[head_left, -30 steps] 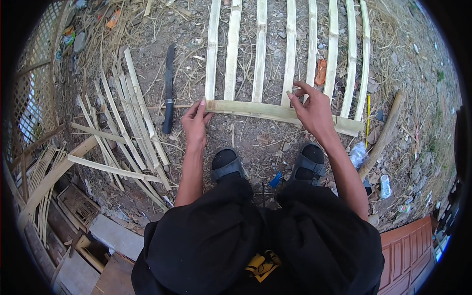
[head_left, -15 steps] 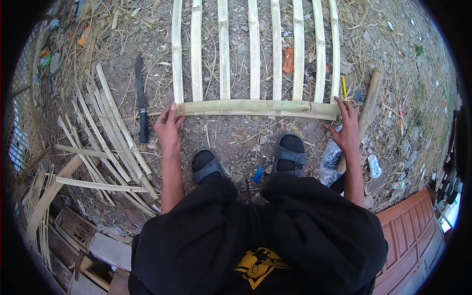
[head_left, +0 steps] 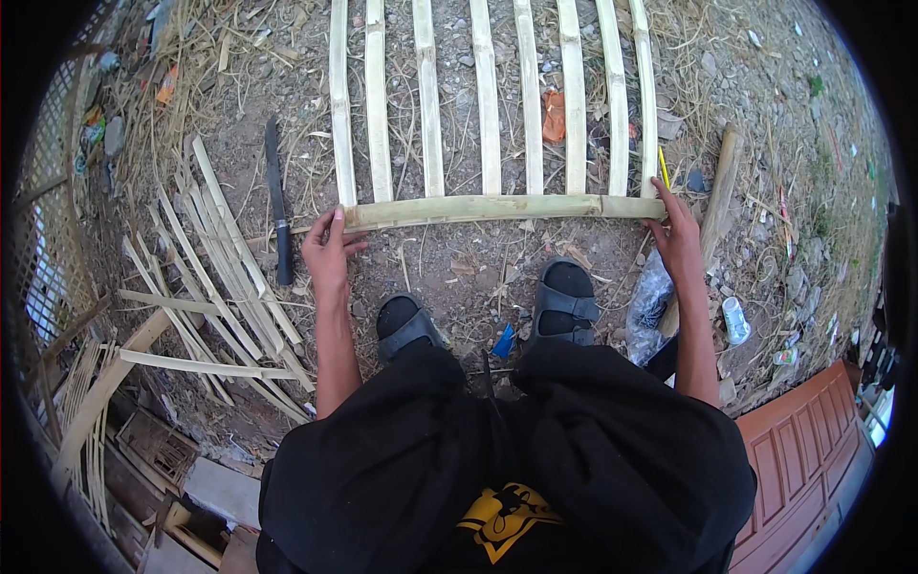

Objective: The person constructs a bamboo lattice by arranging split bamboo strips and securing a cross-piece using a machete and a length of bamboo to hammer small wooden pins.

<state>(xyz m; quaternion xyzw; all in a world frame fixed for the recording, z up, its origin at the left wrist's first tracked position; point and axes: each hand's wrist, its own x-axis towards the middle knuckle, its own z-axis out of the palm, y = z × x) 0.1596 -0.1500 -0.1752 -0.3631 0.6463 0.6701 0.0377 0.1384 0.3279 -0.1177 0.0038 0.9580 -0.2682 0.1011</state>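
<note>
A pale split-bamboo crosspiece [head_left: 497, 208] lies across the near ends of several long bamboo slats [head_left: 486, 115], which run away from me side by side with gaps between them. My left hand [head_left: 328, 253] grips the crosspiece's left end by the outermost slat, a finger on top and others reaching beneath. At the opposite end, my right hand [head_left: 680, 241] pinches the crosspiece, with fingers on its far side and the thumb at its near edge. Part of a second strip shows under the crosspiece's near edge.
A dark-bladed machete [head_left: 277, 201] lies left of the frame, beside a pile of loose bamboo strips [head_left: 229, 258]. To the right are a wooden pole [head_left: 724, 187], a clear plastic bag [head_left: 648, 306] and a plastic cup [head_left: 735, 320]. My sandalled feet [head_left: 564, 304] stand just nearer than the crosspiece.
The crosspiece's right end has moved slightly away from me and lies straighter over the slats. My right thumb has come up against its near edge. My left hand stays at its end.
</note>
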